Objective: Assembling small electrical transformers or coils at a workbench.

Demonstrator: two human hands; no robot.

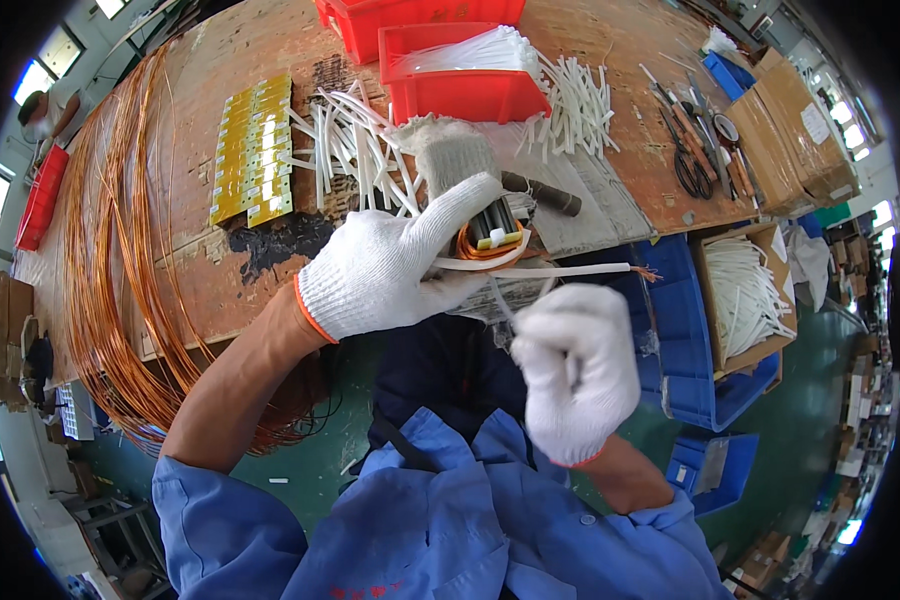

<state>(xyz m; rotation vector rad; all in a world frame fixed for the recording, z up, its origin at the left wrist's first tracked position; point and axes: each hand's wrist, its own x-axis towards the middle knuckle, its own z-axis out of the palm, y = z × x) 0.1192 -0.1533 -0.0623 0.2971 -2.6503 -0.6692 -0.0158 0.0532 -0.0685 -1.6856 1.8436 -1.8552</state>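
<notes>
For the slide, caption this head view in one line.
White-gloved left hand holds a copper-wire coil; gloved right hand pulls its white strip over the wooden workbench.

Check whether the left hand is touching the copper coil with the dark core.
Touching. The head view shows the left hand in a white glove wrapped around the copper coil, thumb lying along its top, no gap between them.

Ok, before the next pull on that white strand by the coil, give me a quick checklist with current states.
1. Left hand gripping the copper coil: ok, thumb lies across it.
2. Right hand closed on the thin white strand: ok, fist shut; strand barely visible.
3. White sleeve seated over the lead: ok, bare copper shows at its right end.
4. Strand taut: cannot tell.
5. Spare sleeves within reach on the bench: ok.
6. Scissors clear of the hands: ok.
</notes>
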